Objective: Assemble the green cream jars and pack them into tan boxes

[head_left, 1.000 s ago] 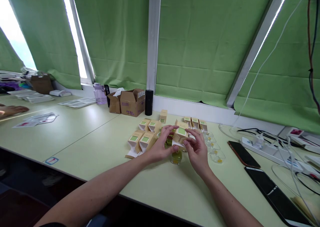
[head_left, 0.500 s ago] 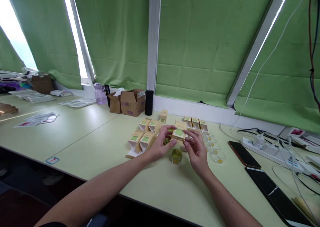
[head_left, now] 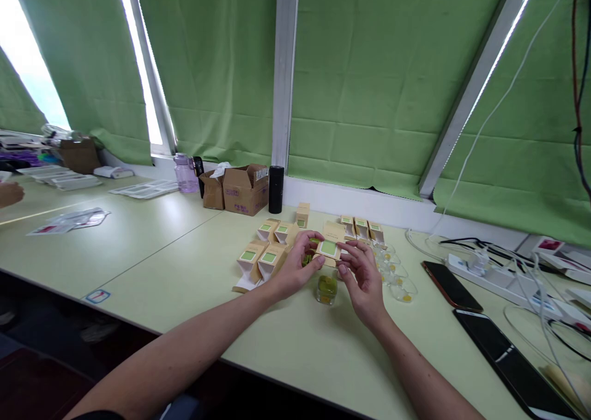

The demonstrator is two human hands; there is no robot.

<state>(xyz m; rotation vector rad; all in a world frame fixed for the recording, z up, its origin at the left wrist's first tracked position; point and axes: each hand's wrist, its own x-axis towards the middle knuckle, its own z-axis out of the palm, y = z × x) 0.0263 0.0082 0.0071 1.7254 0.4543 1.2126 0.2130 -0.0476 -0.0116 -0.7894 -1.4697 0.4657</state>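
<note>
A small tan cardboard box with a green label is held up between my two hands. My left hand grips its left side, fingers behind and thumb in front. At its right side, the fingers of my right hand close on the edge. Just below the box, a small square glass jar with green contents stands on the table, touched by neither hand. Left of my hands several similar boxes stand with flaps open. Clear pieces with yellow centres lie to the right, partly hidden by my right hand.
More small boxes stand behind, near the wall. Brown cartons, a black cylinder and a purple bottle line the back. Phones, a tablet and a power strip with cables occupy the right. Another person's hand shows far left.
The box in my hands has tilted and its front flap no longer hangs over the jar, so more of the jar shows. The other person's hand at far left has shifted.
</note>
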